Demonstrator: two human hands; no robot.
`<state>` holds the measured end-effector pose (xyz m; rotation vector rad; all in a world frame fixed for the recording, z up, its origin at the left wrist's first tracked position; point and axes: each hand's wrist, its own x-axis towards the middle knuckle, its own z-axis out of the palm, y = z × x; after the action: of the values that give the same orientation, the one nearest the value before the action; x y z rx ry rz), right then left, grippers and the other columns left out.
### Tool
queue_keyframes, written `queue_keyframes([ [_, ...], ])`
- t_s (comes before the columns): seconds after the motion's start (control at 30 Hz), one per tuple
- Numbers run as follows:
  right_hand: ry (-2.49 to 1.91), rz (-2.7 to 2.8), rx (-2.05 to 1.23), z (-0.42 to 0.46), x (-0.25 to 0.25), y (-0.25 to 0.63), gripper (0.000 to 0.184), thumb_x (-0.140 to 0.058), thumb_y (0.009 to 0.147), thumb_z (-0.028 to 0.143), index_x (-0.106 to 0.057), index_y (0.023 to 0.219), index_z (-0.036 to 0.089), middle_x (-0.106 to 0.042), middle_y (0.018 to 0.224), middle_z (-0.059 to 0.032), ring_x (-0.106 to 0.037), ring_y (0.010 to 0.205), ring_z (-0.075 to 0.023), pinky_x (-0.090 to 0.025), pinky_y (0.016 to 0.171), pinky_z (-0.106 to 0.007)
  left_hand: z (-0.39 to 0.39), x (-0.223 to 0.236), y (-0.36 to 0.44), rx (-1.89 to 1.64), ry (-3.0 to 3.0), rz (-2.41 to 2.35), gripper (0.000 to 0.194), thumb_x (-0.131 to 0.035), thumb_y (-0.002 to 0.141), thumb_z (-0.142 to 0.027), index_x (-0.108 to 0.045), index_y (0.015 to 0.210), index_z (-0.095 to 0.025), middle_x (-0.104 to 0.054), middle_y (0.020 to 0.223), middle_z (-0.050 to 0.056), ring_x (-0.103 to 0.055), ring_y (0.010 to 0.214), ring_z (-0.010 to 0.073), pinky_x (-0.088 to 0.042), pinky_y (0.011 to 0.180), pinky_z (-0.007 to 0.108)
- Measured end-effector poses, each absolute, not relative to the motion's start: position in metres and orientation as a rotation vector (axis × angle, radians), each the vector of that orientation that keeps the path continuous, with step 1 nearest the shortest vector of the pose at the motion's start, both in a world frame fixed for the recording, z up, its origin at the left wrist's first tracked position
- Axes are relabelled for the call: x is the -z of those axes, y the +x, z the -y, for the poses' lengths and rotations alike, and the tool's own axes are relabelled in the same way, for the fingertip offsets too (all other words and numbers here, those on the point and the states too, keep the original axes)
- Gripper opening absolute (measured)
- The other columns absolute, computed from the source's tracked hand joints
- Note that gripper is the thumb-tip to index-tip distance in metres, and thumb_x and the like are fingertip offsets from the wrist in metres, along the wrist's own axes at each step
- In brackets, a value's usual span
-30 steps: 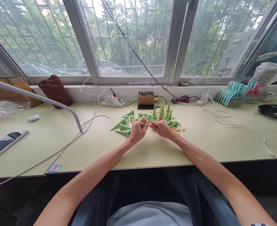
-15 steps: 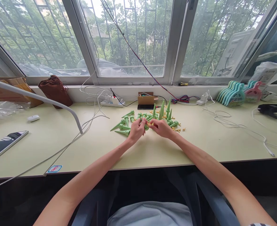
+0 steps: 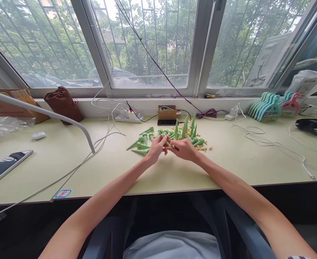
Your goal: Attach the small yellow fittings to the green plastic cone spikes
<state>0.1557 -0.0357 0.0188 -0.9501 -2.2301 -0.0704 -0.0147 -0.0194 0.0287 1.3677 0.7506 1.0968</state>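
My left hand [image 3: 156, 148] is closed around a green plastic watering spike [image 3: 162, 135], whose pointed end shows above the fingers. A small yellow valve [image 3: 169, 144] sits at the spike's near end, between my two hands. My right hand [image 3: 184, 148] pinches at this valve; its fingertips partly cover it. Left of my hands, several green spikes [image 3: 140, 152] lie on their sides. Behind my right hand, several more spikes [image 3: 192, 124] stand upright with their points up. Loose yellow valves [image 3: 204, 149] lie among and beside the spikes on the right.
A phone [image 3: 167, 122] and an open cardboard box [image 3: 166, 114] stand behind the pile. White cables [image 3: 80, 163] cross the desk [image 3: 228, 165] on the left. At the left edge lies a larger phone [image 3: 7, 166]. Teal hangers [image 3: 265, 107] stand at the back right.
The spike and valve between my hands have turned, and the valve shows more plainly. My right hand has shifted slightly down and rotated, its fingers still at the valve.
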Motion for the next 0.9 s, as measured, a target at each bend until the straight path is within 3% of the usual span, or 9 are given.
queue_keyframes([
  [0.6, -0.841, 2.264, 0.275, 0.0364, -0.0172, 0.1527, 0.031, -0.046, 0.099, 0.032, -0.058, 0.074, 0.018, -0.070, 0.068, -0.0019, -0.054, 0.052, -0.0095, -0.029, 0.051, -0.022, 0.0234, -0.0334, -0.0151, -1.013, 1.329, -0.774, 0.032, -0.074, 0.072, -0.033, -0.056, 0.092, -0.015, -0.053, 0.070, -0.001, -0.050, 0.055, 0.0087, -0.044, 0.044, 0.023],
  [0.9, -0.815, 2.253, 0.282, 0.0373, -0.0191, 0.1525, 0.030, -0.047, 0.100, 0.032, -0.063, 0.078, 0.018, -0.070, 0.069, -0.0018, -0.055, 0.053, -0.0094, -0.031, 0.051, -0.022, 0.0213, -0.0329, -0.0138, -1.006, 1.281, -0.733, 0.030, -0.072, 0.071, -0.026, -0.055, 0.094, -0.015, -0.051, 0.064, -0.003, -0.045, 0.048, 0.0070, -0.036, 0.042, 0.022],
])
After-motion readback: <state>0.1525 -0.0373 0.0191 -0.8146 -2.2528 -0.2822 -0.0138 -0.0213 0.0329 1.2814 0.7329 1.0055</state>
